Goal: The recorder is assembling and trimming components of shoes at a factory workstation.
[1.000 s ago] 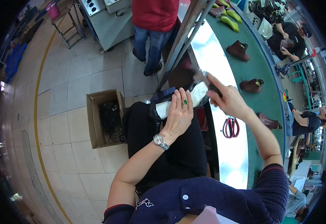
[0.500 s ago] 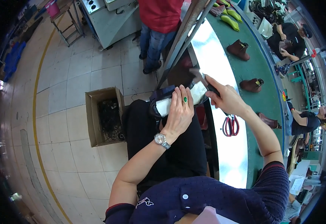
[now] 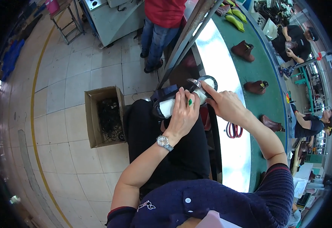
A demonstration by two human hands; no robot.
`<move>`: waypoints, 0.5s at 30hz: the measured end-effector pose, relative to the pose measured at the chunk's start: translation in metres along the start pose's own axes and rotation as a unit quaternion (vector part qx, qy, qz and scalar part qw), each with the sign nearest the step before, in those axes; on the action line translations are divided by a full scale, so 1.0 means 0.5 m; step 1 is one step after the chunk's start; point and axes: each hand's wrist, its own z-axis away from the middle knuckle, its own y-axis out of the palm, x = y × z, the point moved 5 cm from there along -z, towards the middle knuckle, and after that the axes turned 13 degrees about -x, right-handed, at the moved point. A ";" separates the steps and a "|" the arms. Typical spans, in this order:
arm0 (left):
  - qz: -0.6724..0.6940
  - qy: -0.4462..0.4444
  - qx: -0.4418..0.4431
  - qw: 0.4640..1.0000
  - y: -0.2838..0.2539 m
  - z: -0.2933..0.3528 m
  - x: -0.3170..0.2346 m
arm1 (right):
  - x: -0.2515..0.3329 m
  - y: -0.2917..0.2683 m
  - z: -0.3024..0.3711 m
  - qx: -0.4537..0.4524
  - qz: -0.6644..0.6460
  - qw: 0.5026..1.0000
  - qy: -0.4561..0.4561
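Note:
Across my lap, close to the workbench edge, a dark shoe (image 3: 167, 108) lies with its white underside up. My left hand (image 3: 183, 114), wearing a green-stoned ring, presses over the shoe's middle, its fingers held together along the side. In my right hand (image 3: 226, 104) is what looks like a hammer (image 3: 194, 82); its metal head is over the shoe's front half, and my fingers hide most of the handle. Scissors with red handles (image 3: 234, 130) lie on the shiny bench strip near my right wrist.
An open cardboard box (image 3: 87, 117) with black scraps stands on the floor at left. Brown ankle boots (image 3: 255, 86) and yellow-green shoe pieces (image 3: 234, 22) sit on the green belt (image 3: 249, 68). A slanted metal post (image 3: 188, 38) rises ahead. A person in red (image 3: 164, 19) stands beyond; others work at right.
The metal head of the hammer has moved down and left onto the shoe, and my right hand has tilted with it. More of the shoe's far end shows. My left hand has barely moved.

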 end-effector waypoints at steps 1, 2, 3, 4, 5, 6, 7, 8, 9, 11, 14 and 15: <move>-0.001 -0.002 0.000 1.000 -0.001 0.000 0.001 | 0.008 -0.004 0.001 0.001 0.000 1.000 -0.002; 0.009 -0.013 0.000 1.000 -0.003 -0.002 0.005 | 0.020 -0.016 0.002 -0.046 -0.029 0.998 0.007; 0.019 -0.024 -0.003 1.000 -0.004 -0.009 0.008 | 0.026 -0.027 0.002 -0.095 -0.057 0.994 0.016; 0.020 -0.024 -0.002 1.000 -0.020 -0.028 0.008 | 0.027 -0.021 0.004 -0.094 -0.057 0.994 0.017; 0.099 -0.098 0.057 0.989 -0.026 -0.044 0.018 | 0.018 -0.003 0.008 -0.049 -0.035 0.997 0.054; 0.178 -0.169 0.116 0.962 -0.037 -0.062 0.031 | 0.012 0.008 0.013 -0.005 -0.012 0.996 0.092; 0.171 -0.178 0.095 0.964 -0.055 -0.082 0.055 | 0.006 0.001 0.012 -0.004 -0.013 0.996 0.094; 0.174 -0.160 0.124 0.964 -0.054 -0.085 0.086 | -0.003 -0.009 0.011 0.026 -0.043 0.995 0.089; 0.173 -0.144 0.153 0.962 -0.057 -0.084 0.116 | -0.002 -0.018 0.013 0.057 -0.076 0.992 0.081; 0.272 -0.246 0.126 0.922 -0.052 -0.078 0.168 | 0.001 -0.016 0.029 0.088 -0.237 0.959 0.133; 0.226 -0.211 0.152 0.939 -0.044 -0.081 0.161 | 0.023 -0.006 0.045 0.226 -0.481 0.823 0.201; 0.182 -0.213 0.179 0.943 -0.042 -0.080 0.157 | 0.029 -0.007 0.036 0.224 -0.483 0.821 0.204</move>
